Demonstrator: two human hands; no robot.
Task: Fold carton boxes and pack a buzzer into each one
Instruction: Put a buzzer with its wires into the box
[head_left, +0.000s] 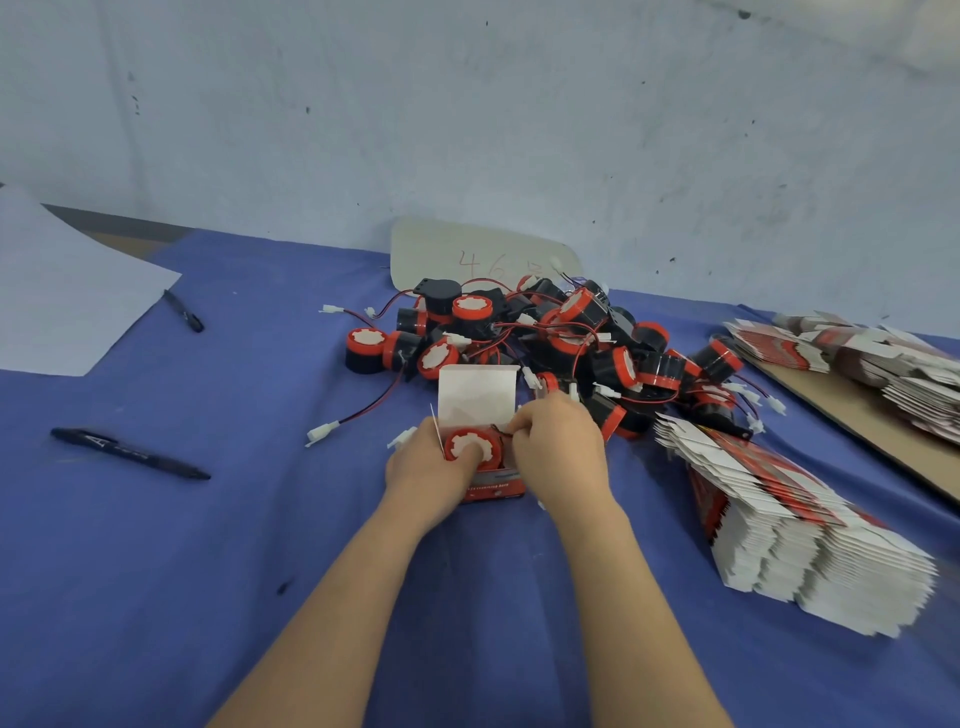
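Nearest, two bare forearms reaching up the blue cloth (156, 571). Left hand (431, 467) curled around a small red carton (496, 488), thumb pressed on the white toothed face of a red-rimmed buzzer (470, 441) sitting in the carton's open mouth; white lid flap (475, 392) standing upright behind. Right hand (558, 447) closed at the carton's right edge, fingertips pinched by a thin dark wire there. Beyond, heaped round black-and-red buzzers (545, 338), tangled red and black leads, white plug ends. At right, a slanted stack of flat cartons (800, 525), white card with red print; more flats (857, 358) on brown board. At left, two black pens (130, 453), a white sheet (62, 291).
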